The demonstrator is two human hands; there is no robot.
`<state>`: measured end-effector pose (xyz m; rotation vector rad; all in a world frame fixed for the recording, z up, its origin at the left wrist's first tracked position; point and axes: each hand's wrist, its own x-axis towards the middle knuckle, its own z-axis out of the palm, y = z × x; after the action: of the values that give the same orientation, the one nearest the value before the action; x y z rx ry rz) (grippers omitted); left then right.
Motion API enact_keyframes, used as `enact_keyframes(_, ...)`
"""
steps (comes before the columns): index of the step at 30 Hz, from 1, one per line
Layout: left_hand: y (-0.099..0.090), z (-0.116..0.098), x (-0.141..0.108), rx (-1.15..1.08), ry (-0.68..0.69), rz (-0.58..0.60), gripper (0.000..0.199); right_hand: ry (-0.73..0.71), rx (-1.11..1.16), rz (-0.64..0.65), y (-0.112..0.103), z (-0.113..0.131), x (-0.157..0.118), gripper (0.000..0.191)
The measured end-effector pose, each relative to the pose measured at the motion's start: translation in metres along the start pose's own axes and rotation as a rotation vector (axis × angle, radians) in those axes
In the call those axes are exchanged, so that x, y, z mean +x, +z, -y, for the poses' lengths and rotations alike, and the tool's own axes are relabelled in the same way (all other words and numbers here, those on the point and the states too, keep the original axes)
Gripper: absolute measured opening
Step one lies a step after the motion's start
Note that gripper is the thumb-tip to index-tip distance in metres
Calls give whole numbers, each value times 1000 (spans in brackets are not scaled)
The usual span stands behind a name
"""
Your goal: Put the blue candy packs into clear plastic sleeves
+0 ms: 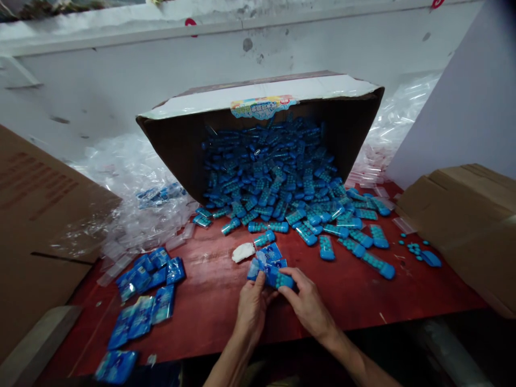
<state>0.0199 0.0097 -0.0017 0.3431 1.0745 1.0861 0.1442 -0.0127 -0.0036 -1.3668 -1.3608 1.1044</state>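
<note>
Because it is so small, bead bottle (286, 281): likely light, hard and a bit slippery; best held by its flat sides.
Bottle's spot: low over the red tabletop (338, 301), near the front edge.
Right hand (308, 303): fingers pinch the bottle's end.
Left hand (251, 300): holds a blue wrapper (271, 276).
</note>
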Motion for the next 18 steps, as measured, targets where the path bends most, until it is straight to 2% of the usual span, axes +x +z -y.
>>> enact_keyframes(2, 1, 0, -1, -34, -45, 23, 22, -162, -82, -26, 3, 3, -3, 30)
enact_keyframes(4, -1, -3, -2, -57, -82, 48, 19, -196, -65, 45, 3, 6, -4, 35)
enact_keyframes(6, -4, -8, -3, -46, -118, 110, 16, -106, 61, 178, -2, 7, -1, 35)
enact_keyframes(8, -8, -15, -3, -13, -152, 223, 16, 53, 269, 281, -9, 4, 4, 39)
enact_keyframes(10, -10, -22, -4, 2, -191, 357, 20, 166, 474, 324, -14, -1, 10, 53)
enact_keyframes(13, -11, -28, -4, -30, -251, 537, 27, 175, 676, 375, -19, -5, 15, 69)
enact_keyframes(16, -10, -29, -4, -50, -282, 642, 33, 156, 755, 438, -21, -2, 15, 67)
enact_keyframes(18, -8, -27, -5, -52, -299, 668, 34, 154, 739, 472, -22, 0, 14, 66)
